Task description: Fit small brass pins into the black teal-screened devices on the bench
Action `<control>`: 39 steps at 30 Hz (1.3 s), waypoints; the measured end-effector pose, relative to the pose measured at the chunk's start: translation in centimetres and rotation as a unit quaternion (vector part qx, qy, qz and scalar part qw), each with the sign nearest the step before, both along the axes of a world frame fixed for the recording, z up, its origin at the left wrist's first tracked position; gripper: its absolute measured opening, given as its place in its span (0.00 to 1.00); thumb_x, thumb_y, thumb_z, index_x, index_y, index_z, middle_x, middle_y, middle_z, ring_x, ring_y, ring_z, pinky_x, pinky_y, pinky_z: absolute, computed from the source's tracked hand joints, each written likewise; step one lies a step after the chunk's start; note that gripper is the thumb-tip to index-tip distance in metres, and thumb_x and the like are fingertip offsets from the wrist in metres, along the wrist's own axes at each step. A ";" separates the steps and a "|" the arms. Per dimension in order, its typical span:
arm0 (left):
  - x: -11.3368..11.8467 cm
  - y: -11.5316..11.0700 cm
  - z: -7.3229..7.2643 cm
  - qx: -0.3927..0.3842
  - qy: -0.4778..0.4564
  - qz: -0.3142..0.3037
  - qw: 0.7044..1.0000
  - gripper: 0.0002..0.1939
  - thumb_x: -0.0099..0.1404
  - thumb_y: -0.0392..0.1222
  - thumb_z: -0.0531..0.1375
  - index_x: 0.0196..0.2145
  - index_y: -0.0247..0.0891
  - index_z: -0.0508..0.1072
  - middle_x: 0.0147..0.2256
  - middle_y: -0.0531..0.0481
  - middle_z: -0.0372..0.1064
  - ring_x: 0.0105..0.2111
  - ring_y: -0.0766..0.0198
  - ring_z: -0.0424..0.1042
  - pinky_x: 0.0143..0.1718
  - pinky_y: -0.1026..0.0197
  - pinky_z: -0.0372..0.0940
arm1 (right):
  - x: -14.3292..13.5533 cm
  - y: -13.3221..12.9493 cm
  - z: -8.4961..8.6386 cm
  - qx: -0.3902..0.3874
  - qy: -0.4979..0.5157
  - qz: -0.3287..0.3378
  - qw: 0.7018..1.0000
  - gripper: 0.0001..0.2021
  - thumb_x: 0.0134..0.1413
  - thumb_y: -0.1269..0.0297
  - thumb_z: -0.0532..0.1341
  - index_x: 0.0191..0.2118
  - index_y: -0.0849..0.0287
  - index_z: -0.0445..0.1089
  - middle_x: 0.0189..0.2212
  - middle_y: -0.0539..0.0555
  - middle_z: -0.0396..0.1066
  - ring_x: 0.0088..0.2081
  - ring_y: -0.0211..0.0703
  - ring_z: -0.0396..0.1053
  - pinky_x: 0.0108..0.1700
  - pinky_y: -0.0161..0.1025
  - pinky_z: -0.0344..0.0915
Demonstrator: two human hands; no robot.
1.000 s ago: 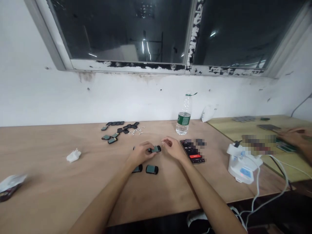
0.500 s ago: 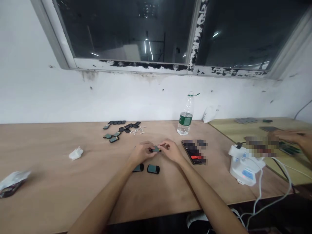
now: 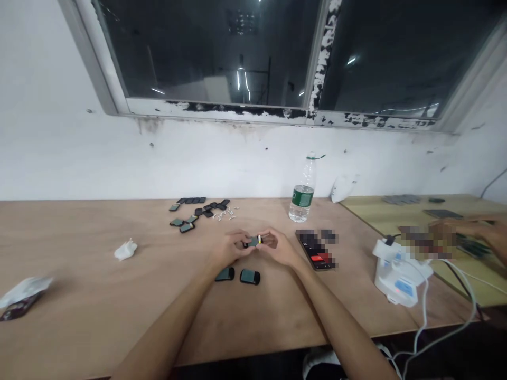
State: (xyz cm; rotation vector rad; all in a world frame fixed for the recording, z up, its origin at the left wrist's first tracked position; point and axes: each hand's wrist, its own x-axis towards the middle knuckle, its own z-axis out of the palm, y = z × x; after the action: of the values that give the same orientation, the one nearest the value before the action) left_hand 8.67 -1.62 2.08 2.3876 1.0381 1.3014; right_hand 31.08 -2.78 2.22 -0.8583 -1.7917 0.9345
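Note:
Between my hands, just above the table, is a small black device with a grey-green panel. My left hand grips its left end with the thumb and fingers. My right hand pinches at its right end, where a small yellow and white strip shows; the fingertips partly hide that end. Two similar devices lie nearer to me on the table, one at the left beside my left forearm and one at the right.
Several black pieces and more panelled devices lie toward the wall, near small white bits. A water bottle, a phone and a white power strip with cables stand rightward. Another person's hand works at far right. Crumpled tissue lies left.
The yellow and white strip at the device's right end now shows more clearly beside my right fingertips. My hands stay in nearly the same place; the view has shifted slightly.

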 end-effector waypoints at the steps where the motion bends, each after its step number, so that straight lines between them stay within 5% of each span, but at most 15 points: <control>1: 0.0 -0.1 0.1 0.000 -0.003 0.001 1.000 0.08 0.61 0.45 0.69 0.31 0.40 0.77 0.41 0.49 0.78 0.40 0.59 0.78 0.45 0.58 0.73 | 0.1 0.0 0.0 -0.007 0.001 0.014 1.000 0.20 0.52 0.55 0.71 0.48 0.56 0.72 0.44 0.56 0.79 0.45 0.48 0.77 0.49 0.44 0.73; 7: 0.2 -0.4 0.5 -0.003 0.002 0.000 1.000 0.08 0.61 0.46 0.68 0.32 0.40 0.77 0.40 0.48 0.78 0.39 0.59 0.78 0.44 0.58 0.73 | 0.4 0.2 -0.4 0.048 0.007 -0.012 0.999 0.14 0.52 0.54 0.70 0.41 0.57 0.77 0.43 0.58 0.79 0.43 0.50 0.77 0.48 0.47 0.73; 11: 0.1 0.0 0.4 -0.016 0.007 -0.004 1.000 0.08 0.60 0.46 0.69 0.30 0.40 0.76 0.36 0.49 0.78 0.36 0.59 0.77 0.40 0.59 0.73 | 1.0 0.3 0.3 0.080 -0.048 -0.014 0.996 0.16 0.55 0.57 0.69 0.49 0.55 0.78 0.48 0.58 0.78 0.48 0.50 0.75 0.52 0.47 0.71; 14: -0.1 0.2 0.1 -0.031 0.045 -0.015 0.998 0.10 0.58 0.46 0.70 0.29 0.39 0.76 0.35 0.49 0.78 0.33 0.60 0.77 0.37 0.60 0.72 | 2.6 1.3 0.4 0.121 -0.089 -0.091 0.984 0.15 0.62 0.61 0.62 0.53 0.55 0.76 0.47 0.57 0.77 0.45 0.47 0.74 0.51 0.45 0.70; 17: -0.2 0.2 -0.1 -0.034 0.113 -0.025 0.993 0.10 0.57 0.46 0.71 0.29 0.40 0.76 0.35 0.50 0.78 0.33 0.60 0.77 0.36 0.61 0.70 | 4.6 2.8 -0.4 0.128 -0.150 -0.179 0.964 0.16 0.64 0.70 0.53 0.46 0.58 0.78 0.43 0.58 0.76 0.47 0.49 0.71 0.54 0.47 0.66; 20: -0.1 0.2 -0.2 -0.034 0.155 -0.037 0.987 0.09 0.57 0.45 0.71 0.27 0.41 0.77 0.35 0.50 0.78 0.35 0.58 0.78 0.38 0.60 0.70 | 6.1 3.7 -1.4 0.097 -0.264 -0.203 0.938 0.14 0.57 0.73 0.57 0.41 0.58 0.79 0.41 0.59 0.75 0.49 0.53 0.68 0.55 0.49 0.63; 25: 0.2 -0.1 0.2 -0.058 0.178 -0.051 0.981 0.11 0.57 0.45 0.72 0.24 0.41 0.76 0.38 0.50 0.78 0.39 0.57 0.77 0.40 0.60 0.70 | 6.5 3.4 -1.7 0.088 -0.338 -0.199 0.916 0.10 0.55 0.67 0.65 0.42 0.55 0.80 0.41 0.60 0.73 0.48 0.56 0.66 0.53 0.49 0.62; 29: -0.4 -0.4 1.3 -0.055 0.162 -0.053 0.984 0.10 0.65 0.49 0.66 0.30 0.42 0.80 0.42 0.48 0.77 0.42 0.58 0.76 0.45 0.59 0.69 | 5.9 2.8 -1.0 0.083 -0.351 -0.184 0.915 0.08 0.57 0.67 0.64 0.41 0.56 0.79 0.43 0.60 0.73 0.49 0.56 0.66 0.53 0.49 0.60; 33: -2.7 -0.6 2.3 -0.078 0.156 -0.047 0.984 0.15 0.71 0.50 0.60 0.31 0.40 0.79 0.39 0.47 0.76 0.40 0.59 0.75 0.45 0.59 0.69 | 5.2 2.4 -0.6 0.066 -0.348 -0.165 0.920 0.04 0.55 0.67 0.66 0.38 0.57 0.76 0.43 0.58 0.73 0.50 0.55 0.66 0.53 0.48 0.60; 39: -6.3 -1.4 3.1 -0.162 0.186 -0.039 0.968 0.12 0.66 0.50 0.63 0.34 0.40 0.81 0.41 0.46 0.76 0.39 0.59 0.74 0.42 0.59 0.68 | 4.3 2.0 -0.4 0.125 -0.288 -0.132 0.940 0.07 0.54 0.61 0.68 0.37 0.56 0.74 0.44 0.56 0.73 0.52 0.55 0.65 0.54 0.48 0.60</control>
State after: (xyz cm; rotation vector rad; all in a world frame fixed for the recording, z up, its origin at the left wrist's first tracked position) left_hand 2.41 -3.04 5.20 2.4291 1.1347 0.6067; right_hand 35.39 -0.82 1.82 -1.2536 -2.1518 0.2781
